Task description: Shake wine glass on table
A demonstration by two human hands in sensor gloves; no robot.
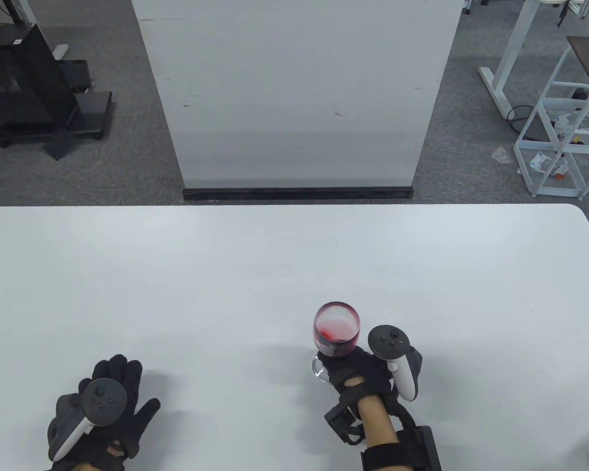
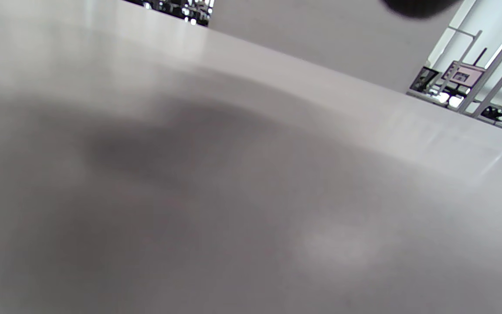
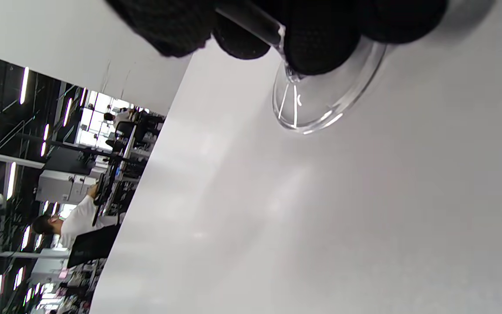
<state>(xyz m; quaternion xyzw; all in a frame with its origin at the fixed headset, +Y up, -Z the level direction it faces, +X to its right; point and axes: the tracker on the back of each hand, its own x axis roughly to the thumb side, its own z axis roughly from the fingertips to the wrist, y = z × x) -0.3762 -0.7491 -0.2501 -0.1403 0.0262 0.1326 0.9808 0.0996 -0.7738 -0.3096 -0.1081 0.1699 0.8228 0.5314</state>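
Probably an office or lab: grey carpet (image 1: 127,147), white desk frames (image 1: 500,73), and blurred workstations (image 3: 81,183) behind.

No text, label, brand, number or sign is legible in any of the three views; distant background items are too blurred.

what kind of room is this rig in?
Probably an open-plan office or lab: grey carpet, a white partition board behind the white table, and a person seated at a desk.

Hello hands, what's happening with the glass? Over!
Right hand grips glass at the stem, foot on table. Red wine inside. Left hand rests flat on table. Nothing blocking.
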